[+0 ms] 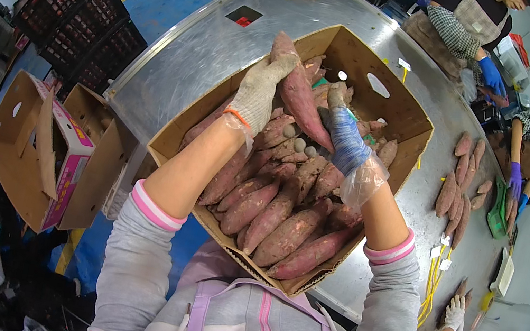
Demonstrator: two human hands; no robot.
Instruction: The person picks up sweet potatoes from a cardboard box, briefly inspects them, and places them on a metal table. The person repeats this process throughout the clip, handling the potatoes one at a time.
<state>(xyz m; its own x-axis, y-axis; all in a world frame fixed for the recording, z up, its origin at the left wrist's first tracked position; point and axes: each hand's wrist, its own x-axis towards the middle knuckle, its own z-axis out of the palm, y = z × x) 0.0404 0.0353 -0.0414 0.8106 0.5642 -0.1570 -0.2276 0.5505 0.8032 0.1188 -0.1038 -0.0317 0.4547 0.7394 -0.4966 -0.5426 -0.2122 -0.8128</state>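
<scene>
A large reddish sweet potato point(301, 96) is held slantwise above an open cardboard box point(174, 143). My left hand point(258, 87), in a dirty off-white knit glove, is closed around its upper part. At the lower right side of the same sweet potato, my right hand point(347, 137) grips with the thumb against it. That hand wears a blue-and-white glove with dark, soiled fingertips, and clear plastic shows at the wrist. Many sweet potatoes point(270, 215) fill the box below, with a few round grey lumps point(299, 145) among them.
The box stands on a metal table point(168, 72). More sweet potatoes point(463, 185) lie at the right, near yellow cords point(431, 284) and a green tray point(499, 208). Cardboard boxes point(35, 155) and black crates point(85, 23) stand at the left. Co-workers' gloved hands point(494, 76) are along the right.
</scene>
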